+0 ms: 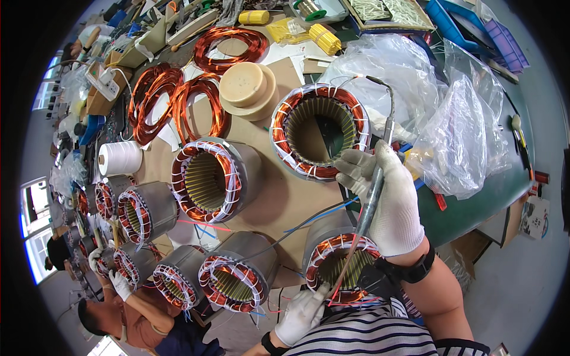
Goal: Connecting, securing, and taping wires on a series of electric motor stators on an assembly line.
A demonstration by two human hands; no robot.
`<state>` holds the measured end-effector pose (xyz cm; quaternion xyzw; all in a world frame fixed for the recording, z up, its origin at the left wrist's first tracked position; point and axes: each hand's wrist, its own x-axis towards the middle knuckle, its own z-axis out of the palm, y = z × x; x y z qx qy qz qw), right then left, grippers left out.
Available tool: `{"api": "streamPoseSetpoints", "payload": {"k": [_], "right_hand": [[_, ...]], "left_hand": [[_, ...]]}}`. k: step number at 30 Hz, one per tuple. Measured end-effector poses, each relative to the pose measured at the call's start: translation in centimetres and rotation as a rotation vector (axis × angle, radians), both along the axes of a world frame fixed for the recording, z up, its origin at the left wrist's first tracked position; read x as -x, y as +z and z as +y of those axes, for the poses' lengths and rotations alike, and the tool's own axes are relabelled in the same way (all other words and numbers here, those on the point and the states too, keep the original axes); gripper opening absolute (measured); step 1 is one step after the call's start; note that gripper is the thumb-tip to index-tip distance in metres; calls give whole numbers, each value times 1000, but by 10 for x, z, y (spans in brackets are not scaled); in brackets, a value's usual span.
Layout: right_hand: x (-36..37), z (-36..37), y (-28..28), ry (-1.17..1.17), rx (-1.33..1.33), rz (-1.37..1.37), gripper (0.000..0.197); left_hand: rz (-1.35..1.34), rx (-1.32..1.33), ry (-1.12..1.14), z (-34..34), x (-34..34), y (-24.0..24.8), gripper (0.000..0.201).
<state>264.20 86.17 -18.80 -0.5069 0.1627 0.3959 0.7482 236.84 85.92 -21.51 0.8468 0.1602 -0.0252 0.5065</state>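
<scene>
My right hand (395, 204), in a white glove, grips a long grey metal rod with a bent hooked tip (375, 193). The rod slants over the near motor stator (314, 261), and a thin pale strand by the hook passes over the far stator. My left hand (303, 314), also gloved, is closed at the near stator's left rim beside thin red leads; what its fingers pinch is too small to make out. Ahead of my right hand stands a stator (279, 127) with copper windings tied in white cord. Another laced stator (249, 172) lies on its side to the left.
Several smaller stators (252, 240) lie at the left. Copper coils (202, 110), a cream spool (246, 89) and a white cord reel (122, 158) sit farther back. Clear plastic bags (463, 142) cover the right side. At lower left a co-worker (139, 314) handles another stator.
</scene>
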Motion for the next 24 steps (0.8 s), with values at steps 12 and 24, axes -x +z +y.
{"api": "streamPoseSetpoints", "payload": {"k": [12, 24], "right_hand": [[1, 5, 4, -15, 7, -2, 39], [-1, -1, 3, -19, -28, -17, 37]], "left_hand": [[12, -1, 6, 1, 0, -1, 50], [-28, -15, 8, -1, 0, -1, 50]]}}
